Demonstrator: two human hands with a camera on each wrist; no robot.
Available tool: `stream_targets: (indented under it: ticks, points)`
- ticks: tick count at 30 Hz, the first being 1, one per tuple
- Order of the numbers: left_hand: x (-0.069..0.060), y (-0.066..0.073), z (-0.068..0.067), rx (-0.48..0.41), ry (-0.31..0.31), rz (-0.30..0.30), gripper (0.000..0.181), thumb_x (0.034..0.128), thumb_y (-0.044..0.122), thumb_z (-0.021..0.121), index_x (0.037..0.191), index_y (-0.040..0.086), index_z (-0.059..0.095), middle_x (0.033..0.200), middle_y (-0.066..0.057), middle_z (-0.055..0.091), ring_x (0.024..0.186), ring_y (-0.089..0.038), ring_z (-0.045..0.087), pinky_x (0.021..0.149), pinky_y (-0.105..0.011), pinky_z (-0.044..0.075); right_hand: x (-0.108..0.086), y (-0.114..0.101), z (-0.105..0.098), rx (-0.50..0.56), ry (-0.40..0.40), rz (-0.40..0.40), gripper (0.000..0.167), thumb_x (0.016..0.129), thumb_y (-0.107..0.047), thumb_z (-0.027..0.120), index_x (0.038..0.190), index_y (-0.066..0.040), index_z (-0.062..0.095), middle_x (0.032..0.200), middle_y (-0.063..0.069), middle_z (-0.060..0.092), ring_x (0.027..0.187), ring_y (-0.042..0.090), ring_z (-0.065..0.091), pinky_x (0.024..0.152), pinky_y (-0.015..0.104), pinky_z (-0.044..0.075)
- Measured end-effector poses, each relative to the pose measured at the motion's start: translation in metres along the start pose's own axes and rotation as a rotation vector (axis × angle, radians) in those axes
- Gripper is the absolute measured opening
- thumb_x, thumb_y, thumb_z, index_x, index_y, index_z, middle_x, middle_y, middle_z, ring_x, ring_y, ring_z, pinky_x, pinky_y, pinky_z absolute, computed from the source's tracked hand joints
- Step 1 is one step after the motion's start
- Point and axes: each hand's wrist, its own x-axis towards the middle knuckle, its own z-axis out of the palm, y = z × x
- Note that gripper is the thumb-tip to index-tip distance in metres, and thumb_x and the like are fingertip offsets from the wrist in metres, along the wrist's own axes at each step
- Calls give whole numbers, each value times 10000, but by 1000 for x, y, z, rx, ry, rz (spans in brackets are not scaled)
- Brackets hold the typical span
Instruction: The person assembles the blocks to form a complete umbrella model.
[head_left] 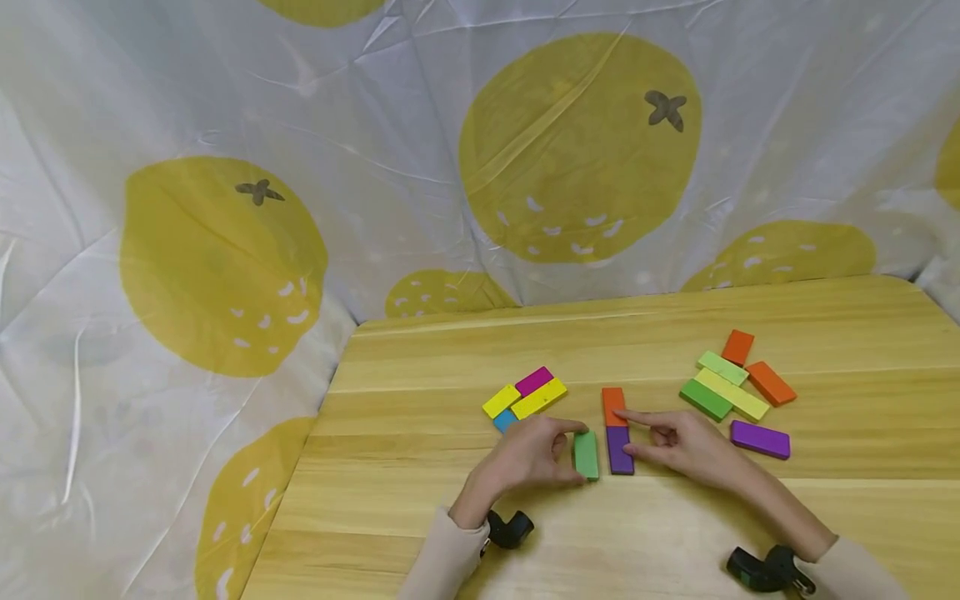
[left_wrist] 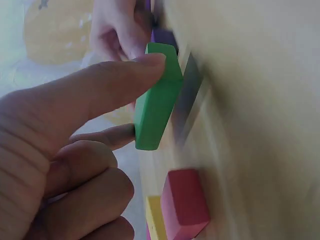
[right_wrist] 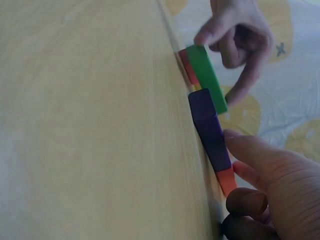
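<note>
My left hand (head_left: 534, 454) pinches a green block (head_left: 586, 456) at its two ends between thumb and index finger. In the left wrist view, that block (left_wrist: 159, 100) is held just above the table, with a shadow beside it. Just to the right, an orange block (head_left: 613, 407) and a purple block (head_left: 620, 451) lie end to end in a line. My right hand (head_left: 686, 446) rests its index fingertip on the orange block and its thumb against the purple block's right side. The right wrist view shows the thumb touching the purple block (right_wrist: 210, 132); its other fingers are folded in.
To the left lies a cluster with yellow (head_left: 538, 398), magenta (head_left: 534, 382) and blue (head_left: 505, 420) blocks. On the right are orange (head_left: 771, 383), green (head_left: 706, 399), pale yellow (head_left: 732, 394) and purple (head_left: 761, 439) blocks. A lemon-print cloth (head_left: 405, 167) hangs behind the wooden table (head_left: 420, 375).
</note>
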Motion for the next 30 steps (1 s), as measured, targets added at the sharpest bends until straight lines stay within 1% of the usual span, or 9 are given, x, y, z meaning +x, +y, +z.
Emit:
stream_targets:
  ticks: [3, 6, 9, 12, 16, 19, 24, 26, 30]
  points:
    - [-11, 9, 6, 24, -4, 67, 570, 796, 362, 909, 1298, 171, 718, 597, 130, 307, 515, 35, 244, 499, -138, 188, 0, -1, 0, 5, 0, 11, 475, 893, -332, 819, 1332, -178, 724, 593, -182, 382, 537, -44, 340, 495, 191, 330]
    - [-19, 17, 13, 24, -12, 127, 554, 801, 378, 904, 1286, 182, 720, 580, 148, 301, 505, 63, 218, 505, -117, 190, -1, -1, -1, -4, -1, 17, 474, 895, -342, 816, 1333, -186, 723, 593, -183, 383, 537, -44, 341, 496, 191, 328]
    - [-21, 24, 22, 11, -22, 152, 540, 815, 389, 891, 1285, 190, 715, 571, 153, 297, 491, 73, 204, 494, -115, 192, -1, -2, -1, -11, -1, 25, 476, 893, -349, 817, 1332, -191, 725, 592, -182, 392, 537, -43, 344, 497, 189, 326]
    - [-18, 28, 31, 28, -27, 167, 543, 824, 406, 879, 1292, 193, 707, 564, 154, 294, 476, 75, 196, 475, -115, 183, -2, -2, -2, -15, -9, 29, 474, 898, -346, 813, 1335, -188, 722, 600, -181, 392, 542, -40, 345, 501, 190, 322]
    - [-14, 32, 38, 50, -23, 173, 581, 824, 448, 870, 1317, 201, 687, 562, 162, 297, 464, 81, 196, 467, -115, 174, -4, -2, -3, -16, -8, 36, 470, 898, -339, 814, 1334, -190, 723, 598, -179, 383, 541, -40, 338, 500, 187, 314]
    - [-14, 33, 40, 27, -4, 154, 608, 818, 468, 869, 1328, 202, 675, 557, 160, 290, 456, 73, 186, 460, -121, 163, -3, -3, -4, -11, -6, 33, 470, 896, -337, 816, 1333, -189, 724, 592, -175, 384, 537, -40, 336, 497, 188, 315]
    - [-13, 34, 43, -55, 64, 82, 603, 859, 441, 836, 1369, 187, 641, 546, 151, 280, 440, 55, 174, 448, -131, 148, -1, -4, -3, 4, -16, 10, 463, 913, -318, 801, 1346, -181, 714, 598, -167, 385, 539, -38, 342, 501, 183, 320]
    - [-13, 33, 45, -55, 100, 69, 638, 865, 439, 828, 1414, 188, 624, 541, 149, 279, 435, 54, 169, 442, -128, 153, -1, -4, -3, 12, -16, -1, 458, 914, -304, 800, 1345, -173, 715, 597, -165, 382, 539, -39, 342, 504, 177, 318]
    - [-13, 33, 47, -4, 145, 68, 722, 847, 476, 822, 1480, 218, 591, 540, 145, 258, 433, 55, 147, 428, -128, 164, -1, -3, -2, 12, -13, -13, 458, 911, -292, 805, 1339, -158, 718, 591, -168, 382, 539, -41, 344, 509, 178, 327]
